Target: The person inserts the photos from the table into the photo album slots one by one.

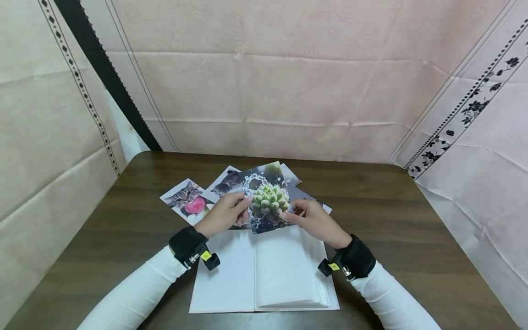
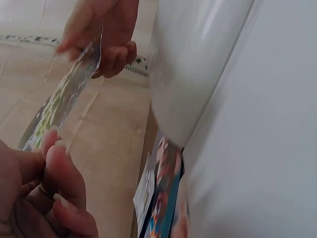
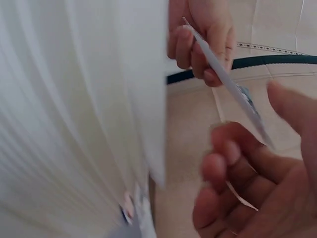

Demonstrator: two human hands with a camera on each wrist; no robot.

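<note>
Holding with the left hand point(image 1: 224, 213): clamping thumb and curled fingers on the left edge of a cactus print point(image 1: 270, 197).
Right hand point(image 1: 315, 222): at the print's right edge, near its lower corner; fingers curled, thumb apart from them in the right wrist view; cannot tell whether gripping or only touching.
Cactus print: raised between both hands, overlapping other prints; long axis running near to far, far end leaning slightly left; close to both sets of fingertips, surely gripped only at left.
Open album point(image 1: 284, 270): lying flat on the surface, from just below the print toward the near edge; spine running near to far, roughly along the print's long axis; clear sleeves on the right side.
Other prints point(image 1: 227, 181): spread beyond the album, toward the far edge; cat print point(image 1: 183, 201) leftmost.
Surface: brown wooden table point(image 1: 383, 192), pale cloth point(image 1: 288, 105) hanging beyond the far edge.
</note>
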